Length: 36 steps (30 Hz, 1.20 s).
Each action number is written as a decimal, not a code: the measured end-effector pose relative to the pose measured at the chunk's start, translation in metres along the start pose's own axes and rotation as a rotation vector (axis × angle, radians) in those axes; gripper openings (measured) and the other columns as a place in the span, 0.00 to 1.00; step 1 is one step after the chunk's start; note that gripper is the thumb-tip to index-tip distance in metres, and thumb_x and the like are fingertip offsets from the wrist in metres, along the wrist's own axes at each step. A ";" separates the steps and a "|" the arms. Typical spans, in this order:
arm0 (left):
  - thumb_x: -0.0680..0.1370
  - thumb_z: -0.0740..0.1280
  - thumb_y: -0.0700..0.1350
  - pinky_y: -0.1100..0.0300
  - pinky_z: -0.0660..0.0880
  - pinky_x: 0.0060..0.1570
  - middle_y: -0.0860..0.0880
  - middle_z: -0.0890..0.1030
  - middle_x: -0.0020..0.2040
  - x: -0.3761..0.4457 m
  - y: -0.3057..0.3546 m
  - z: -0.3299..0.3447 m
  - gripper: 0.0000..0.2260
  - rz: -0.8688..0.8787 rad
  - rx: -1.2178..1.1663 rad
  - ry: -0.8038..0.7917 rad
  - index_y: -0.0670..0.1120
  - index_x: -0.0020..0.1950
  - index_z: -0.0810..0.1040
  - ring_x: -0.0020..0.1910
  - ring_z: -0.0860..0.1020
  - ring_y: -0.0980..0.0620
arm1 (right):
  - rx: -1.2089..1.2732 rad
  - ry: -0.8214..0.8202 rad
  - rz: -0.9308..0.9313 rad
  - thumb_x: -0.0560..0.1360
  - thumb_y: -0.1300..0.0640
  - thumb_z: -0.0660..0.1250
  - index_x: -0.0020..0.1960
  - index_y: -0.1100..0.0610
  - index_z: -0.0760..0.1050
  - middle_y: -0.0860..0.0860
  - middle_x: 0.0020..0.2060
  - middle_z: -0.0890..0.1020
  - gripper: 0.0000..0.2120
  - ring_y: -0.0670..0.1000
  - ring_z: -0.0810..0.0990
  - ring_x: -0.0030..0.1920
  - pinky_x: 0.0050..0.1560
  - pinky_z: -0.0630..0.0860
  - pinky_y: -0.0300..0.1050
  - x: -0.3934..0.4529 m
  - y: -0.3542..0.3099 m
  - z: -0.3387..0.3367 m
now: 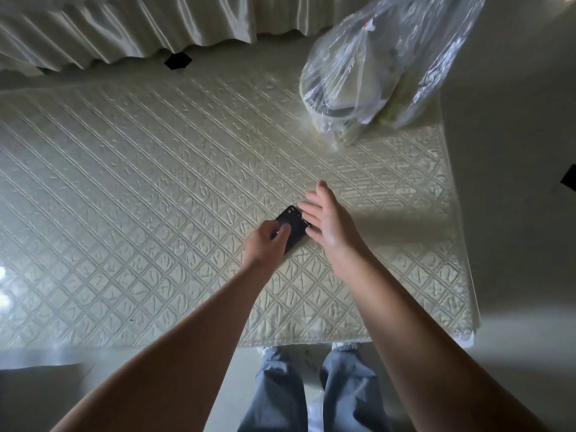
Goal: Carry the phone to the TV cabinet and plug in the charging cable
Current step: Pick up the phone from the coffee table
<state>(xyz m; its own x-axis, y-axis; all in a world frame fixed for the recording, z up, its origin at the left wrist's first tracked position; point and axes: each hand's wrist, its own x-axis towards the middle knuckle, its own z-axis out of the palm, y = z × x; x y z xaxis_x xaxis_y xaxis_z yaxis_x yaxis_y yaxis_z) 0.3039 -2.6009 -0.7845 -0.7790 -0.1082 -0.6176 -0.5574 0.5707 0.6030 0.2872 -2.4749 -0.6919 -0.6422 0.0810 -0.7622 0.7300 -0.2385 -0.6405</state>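
Observation:
A black phone lies flat on a pale quilted mattress, near its right half. My left hand rests on the phone's near end, fingers curled over its lower edge. My right hand is flat and spread, its fingertips touching the phone's right edge. No charging cable or TV cabinet is in view.
A clear plastic bag stuffed with items stands on the mattress's far right corner. Pale curtains hang along the far side. Light floor runs to the right of the mattress and in front of it, where my jeans-clad legs stand.

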 end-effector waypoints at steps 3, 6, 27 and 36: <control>0.75 0.66 0.54 0.60 0.69 0.37 0.50 0.81 0.46 0.014 -0.016 0.011 0.15 0.028 0.153 0.044 0.48 0.58 0.79 0.45 0.77 0.49 | 0.014 0.005 0.017 0.80 0.43 0.49 0.70 0.58 0.67 0.57 0.67 0.74 0.27 0.51 0.72 0.67 0.71 0.63 0.49 0.008 0.011 -0.003; 0.73 0.67 0.55 0.52 0.72 0.56 0.48 0.79 0.60 0.022 -0.027 0.019 0.22 0.076 0.263 0.079 0.49 0.65 0.75 0.59 0.74 0.45 | 0.050 0.010 0.041 0.80 0.44 0.49 0.71 0.59 0.66 0.58 0.68 0.73 0.27 0.52 0.71 0.68 0.70 0.64 0.47 0.015 0.019 -0.009; 0.68 0.75 0.54 0.44 0.74 0.55 0.41 0.70 0.66 0.032 -0.034 0.035 0.44 0.235 0.737 0.086 0.46 0.77 0.57 0.64 0.69 0.39 | -0.002 0.018 -0.025 0.79 0.41 0.50 0.70 0.55 0.68 0.56 0.65 0.76 0.27 0.50 0.74 0.64 0.70 0.65 0.51 0.005 0.020 -0.031; 0.63 0.77 0.50 0.55 0.74 0.55 0.43 0.77 0.56 0.011 0.021 0.014 0.29 0.067 0.163 0.158 0.45 0.62 0.76 0.54 0.78 0.42 | -0.040 0.018 -0.070 0.77 0.38 0.50 0.71 0.53 0.67 0.52 0.66 0.77 0.30 0.50 0.73 0.66 0.71 0.63 0.56 -0.015 0.001 -0.032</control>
<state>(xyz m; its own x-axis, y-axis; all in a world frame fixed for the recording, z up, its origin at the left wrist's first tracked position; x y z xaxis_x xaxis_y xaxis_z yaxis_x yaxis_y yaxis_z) 0.2882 -2.5788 -0.7857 -0.8549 -0.1848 -0.4847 -0.4595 0.7035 0.5421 0.3048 -2.4454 -0.6842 -0.6884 0.1134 -0.7164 0.6922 -0.1925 -0.6956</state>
